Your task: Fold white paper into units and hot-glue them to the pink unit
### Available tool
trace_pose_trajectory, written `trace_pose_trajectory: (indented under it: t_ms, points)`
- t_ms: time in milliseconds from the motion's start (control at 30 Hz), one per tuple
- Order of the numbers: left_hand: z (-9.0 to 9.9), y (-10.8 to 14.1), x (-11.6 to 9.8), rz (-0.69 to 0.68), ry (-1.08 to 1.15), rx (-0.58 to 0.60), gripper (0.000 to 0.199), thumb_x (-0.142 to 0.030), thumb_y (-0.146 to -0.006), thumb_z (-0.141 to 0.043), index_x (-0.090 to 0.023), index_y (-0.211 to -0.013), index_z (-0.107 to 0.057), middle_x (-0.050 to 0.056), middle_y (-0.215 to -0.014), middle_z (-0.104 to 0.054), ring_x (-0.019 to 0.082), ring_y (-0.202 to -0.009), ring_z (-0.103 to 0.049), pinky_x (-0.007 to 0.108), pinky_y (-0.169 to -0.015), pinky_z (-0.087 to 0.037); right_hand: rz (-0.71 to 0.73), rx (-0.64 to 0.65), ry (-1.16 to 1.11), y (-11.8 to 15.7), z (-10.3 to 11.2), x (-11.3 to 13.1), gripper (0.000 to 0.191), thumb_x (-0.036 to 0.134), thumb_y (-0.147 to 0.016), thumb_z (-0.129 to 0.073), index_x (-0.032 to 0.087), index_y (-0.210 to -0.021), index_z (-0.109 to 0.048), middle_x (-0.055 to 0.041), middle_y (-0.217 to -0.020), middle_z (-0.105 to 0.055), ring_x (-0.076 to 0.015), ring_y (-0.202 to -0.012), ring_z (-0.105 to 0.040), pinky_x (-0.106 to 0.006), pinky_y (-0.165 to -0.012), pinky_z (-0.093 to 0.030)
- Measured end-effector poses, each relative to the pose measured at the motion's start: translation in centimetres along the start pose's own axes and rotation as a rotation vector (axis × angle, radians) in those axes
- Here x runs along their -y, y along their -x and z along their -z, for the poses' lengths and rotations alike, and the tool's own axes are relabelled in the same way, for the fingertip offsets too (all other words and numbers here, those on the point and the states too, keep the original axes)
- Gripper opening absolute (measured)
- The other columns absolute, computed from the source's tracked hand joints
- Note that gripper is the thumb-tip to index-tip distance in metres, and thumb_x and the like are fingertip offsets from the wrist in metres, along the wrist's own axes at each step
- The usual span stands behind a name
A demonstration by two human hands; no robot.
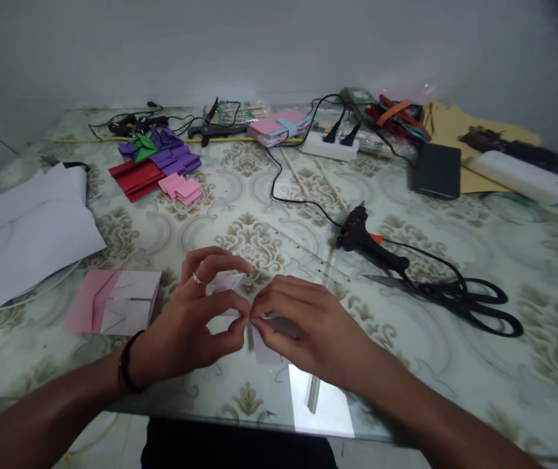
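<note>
Close together near the front of the table, both my hands pinch a small piece of pale folded paper (pixel 269 345). My left hand (pixel 203 309), with a ring on one finger, presses thumb and forefinger at the paper's edge while its other fingers arch above. My right hand (pixel 303 319) grips the paper between thumb and fingers right beside the left fingertips. Part of the paper shows behind the left fingers and part hangs below the right; the rest is hidden. To the left lies a folded pink and white paper (pixel 120 303).
A black glue gun (pixel 371 241) and black-handled scissors (pixel 455 299) lie to the right, with a clear ruler (pixel 303 251) nearer the middle. White sheets (pixel 25 228) cover the left side. Coloured folded papers (pixel 156 163), a power strip (pixel 330 146) and cables are at the back.
</note>
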State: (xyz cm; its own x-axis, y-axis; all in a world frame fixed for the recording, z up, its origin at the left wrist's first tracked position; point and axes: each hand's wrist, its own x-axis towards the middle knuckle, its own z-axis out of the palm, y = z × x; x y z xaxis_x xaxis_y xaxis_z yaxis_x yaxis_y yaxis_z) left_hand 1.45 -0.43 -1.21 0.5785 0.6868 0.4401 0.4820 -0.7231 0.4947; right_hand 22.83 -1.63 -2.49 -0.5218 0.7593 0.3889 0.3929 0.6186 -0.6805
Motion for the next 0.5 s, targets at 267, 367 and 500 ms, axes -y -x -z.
trace_pose_trajectory:
  t_ms: [267, 367, 500]
  points:
    - [-0.2, 0.1, -0.1, 0.008, -0.022, -0.028, 0.019, -0.002, -0.078, -0.067, -0.021, -0.082, -0.066, 0.007, -0.131, -0.053, 0.028, -0.131, -0.044, 0.047, -0.113, -0.040, 0.025, -0.022, 0.058, -0.1, -0.1, 0.4, 0.012, 0.010, -0.091, -0.059, 0.018, -0.082, -0.061, -0.0040, -0.079, -0.068, -0.0167, -0.074, -0.060, -0.031, -0.069, -0.048]
    - [0.3, -0.1, 0.1, 0.016, -0.050, -0.038, 0.020, -0.001, -0.077, -0.066, -0.021, -0.079, -0.065, 0.006, -0.131, -0.053, 0.029, -0.132, -0.043, 0.048, -0.113, -0.038, 0.028, -0.046, 0.061, -0.2, 0.6, 0.1, 0.014, 0.009, -0.089, -0.058, 0.020, -0.081, -0.060, -0.0022, -0.077, -0.067, -0.0159, -0.072, -0.059, -0.030, -0.069, -0.047]
    - [1.0, -0.2, 0.3, 0.025, -0.056, -0.056, 0.021, -0.001, -0.076, -0.067, -0.022, -0.079, -0.065, 0.006, -0.131, -0.054, 0.029, -0.133, -0.043, 0.049, -0.115, -0.037, 0.002, -0.018, 0.026, -0.3, 2.2, -0.5, 0.015, 0.006, -0.086, -0.059, 0.020, -0.082, -0.062, -0.0014, -0.080, -0.069, -0.0152, -0.075, -0.061, -0.029, -0.072, -0.046]
